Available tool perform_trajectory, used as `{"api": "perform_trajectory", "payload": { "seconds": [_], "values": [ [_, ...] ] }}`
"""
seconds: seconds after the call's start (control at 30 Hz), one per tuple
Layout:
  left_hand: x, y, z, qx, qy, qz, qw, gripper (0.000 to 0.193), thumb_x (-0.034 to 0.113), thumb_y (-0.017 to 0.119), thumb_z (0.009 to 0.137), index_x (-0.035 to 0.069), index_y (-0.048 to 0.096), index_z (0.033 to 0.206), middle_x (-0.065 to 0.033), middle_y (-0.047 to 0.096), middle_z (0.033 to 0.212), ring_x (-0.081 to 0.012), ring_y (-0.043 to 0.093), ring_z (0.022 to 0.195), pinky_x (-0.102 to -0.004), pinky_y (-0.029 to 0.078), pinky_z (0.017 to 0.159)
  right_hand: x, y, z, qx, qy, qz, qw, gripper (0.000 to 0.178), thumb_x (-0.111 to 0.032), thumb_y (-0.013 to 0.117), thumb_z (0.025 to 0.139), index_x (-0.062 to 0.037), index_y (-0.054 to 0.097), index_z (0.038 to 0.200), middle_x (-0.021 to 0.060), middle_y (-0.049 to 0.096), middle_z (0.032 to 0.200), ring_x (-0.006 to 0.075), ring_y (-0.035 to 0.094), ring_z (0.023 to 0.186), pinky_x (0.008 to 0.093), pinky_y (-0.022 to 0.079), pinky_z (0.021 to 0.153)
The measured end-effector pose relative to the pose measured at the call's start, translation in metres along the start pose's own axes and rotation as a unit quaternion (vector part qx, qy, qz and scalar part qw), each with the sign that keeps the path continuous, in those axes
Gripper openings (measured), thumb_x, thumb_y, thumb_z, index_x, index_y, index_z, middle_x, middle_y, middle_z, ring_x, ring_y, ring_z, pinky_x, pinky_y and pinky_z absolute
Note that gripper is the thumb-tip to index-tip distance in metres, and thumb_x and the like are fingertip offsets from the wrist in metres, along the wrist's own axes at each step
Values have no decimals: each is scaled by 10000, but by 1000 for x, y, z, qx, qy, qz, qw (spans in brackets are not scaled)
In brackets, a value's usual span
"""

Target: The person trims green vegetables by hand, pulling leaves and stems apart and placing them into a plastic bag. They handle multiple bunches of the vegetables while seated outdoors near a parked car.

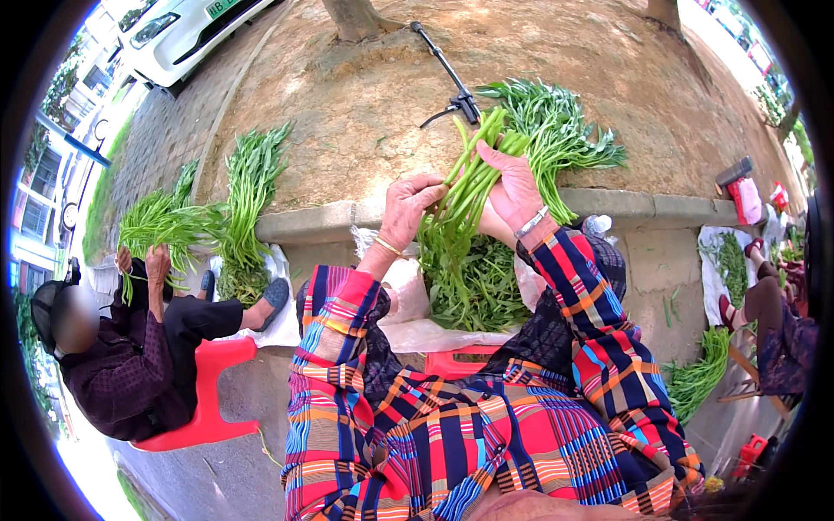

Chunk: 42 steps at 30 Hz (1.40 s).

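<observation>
A bunch of long green leafy stems, which look like water spinach (469,188), is held upright in front of me with the cut ends up. My right hand (514,189) is wrapped round its right side, thumb raised along the stems. At the bunch's left edge my left hand (412,208) is closed, its fingertips pinching stems. Below both hands a heap of loose greens (479,282) lies on a white sheet (395,334) between my knees. Just beyond my right hand, a larger pile of the same greens (556,130) rests on the soil.
A stone curb (311,223) runs across ahead. A black stand (447,69) lies on the soil near a tree trunk (358,19). On the left a person (122,347) on a red stool (207,395) handles greens; another person (782,339) sits at right. A white car (187,35) stands far left.
</observation>
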<state>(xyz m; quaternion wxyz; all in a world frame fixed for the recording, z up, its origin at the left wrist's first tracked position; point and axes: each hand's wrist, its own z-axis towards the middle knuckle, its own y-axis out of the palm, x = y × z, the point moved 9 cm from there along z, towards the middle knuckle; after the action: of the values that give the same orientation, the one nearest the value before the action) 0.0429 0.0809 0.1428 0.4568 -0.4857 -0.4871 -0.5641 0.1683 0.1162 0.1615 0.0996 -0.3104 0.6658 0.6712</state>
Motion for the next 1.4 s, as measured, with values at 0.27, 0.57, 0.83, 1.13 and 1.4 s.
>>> {"api": "perform_trajectory", "payload": {
  "seconds": [0.27, 0.57, 0.83, 1.13, 1.4],
  "values": [
    [-12, 12, -2, -85, -58, 63, 993, 121, 103, 555, 716, 13, 607, 778, -13, 574, 676, -66, 522, 601, -191, 412, 545, 3, 12, -3, -61, 16, -90, 994, 211, 27, 574, 750, 0, 549, 957, 69, 589, 873, 158, 581, 773, 275, 474, 668],
    [35, -7, 5, -31, 65, 31, 997, 242, 165, 536, 822, 6, 575, 1001, -19, 569, 726, -66, 516, 603, -194, 439, 566, 13, 10, -6, -74, 21, -126, 989, 196, 2, 594, 743, 6, 580, 938, 65, 608, 855, 135, 577, 793, 243, 443, 706],
    [39, -14, 10, 31, 72, -60, 995, 212, 93, 502, 843, 2, 565, 1024, -11, 534, 641, -58, 465, 517, -180, 402, 477, 24, 16, -8, -94, 31, -184, 978, 193, -19, 598, 745, -14, 586, 937, 40, 607, 839, 105, 560, 756, 231, 429, 661],
    [60, -19, 7, 72, 124, 53, 988, 184, 14, 498, 810, 39, 595, 965, -6, 535, 638, -35, 446, 500, -169, 384, 456, 24, 21, -13, -96, 33, -244, 965, 219, -47, 599, 752, -42, 573, 969, 11, 589, 839, 85, 543, 757, 219, 423, 666],
    [63, -10, 12, 53, 165, 118, 978, 133, 33, 521, 816, 19, 597, 924, 18, 531, 674, -43, 456, 534, -177, 397, 482, 18, 28, -14, -108, 9, -299, 948, 243, -41, 609, 738, -36, 571, 979, -8, 578, 831, 66, 514, 748, 219, 409, 660]
  ]
}}
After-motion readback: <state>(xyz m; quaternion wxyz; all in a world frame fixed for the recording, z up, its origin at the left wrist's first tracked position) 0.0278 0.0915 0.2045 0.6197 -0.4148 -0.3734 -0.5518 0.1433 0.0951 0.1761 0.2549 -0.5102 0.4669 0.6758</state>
